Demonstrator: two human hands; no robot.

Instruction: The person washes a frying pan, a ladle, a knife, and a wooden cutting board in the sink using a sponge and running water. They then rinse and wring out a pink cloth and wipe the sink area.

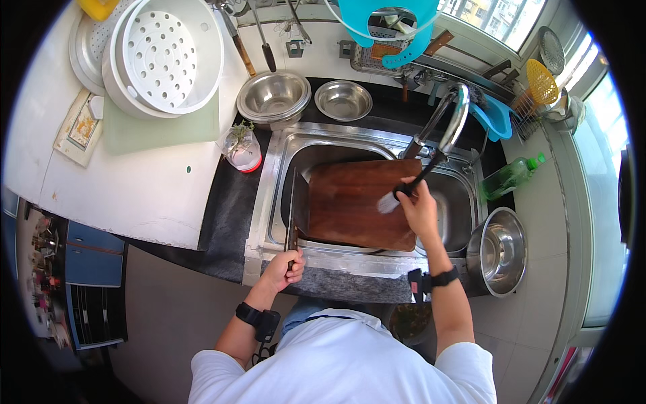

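A wooden cutting board point(356, 207) lies across the sink point(272, 202), over most of the left basin and the divider. My left hand point(283, 269) grips the dark handle of a kitchen knife point(299, 199). Its broad blade points away from me, upright on edge beside the board's left end. In my right hand point(420, 209) is the black spray head point(402, 190) of the faucet point(456, 118). White water comes from its end above the board's right half. Part of the right basin point(451, 214) shows past my wrist.
Metal bowls point(275, 96) and a smaller metal bowl point(343, 100) stand behind the sink. To the right are a green plastic bottle point(509, 178) and a tilted metal basin point(497, 252). A clear container with a plant point(242, 149) and white strainer baskets point(164, 60) are at left.
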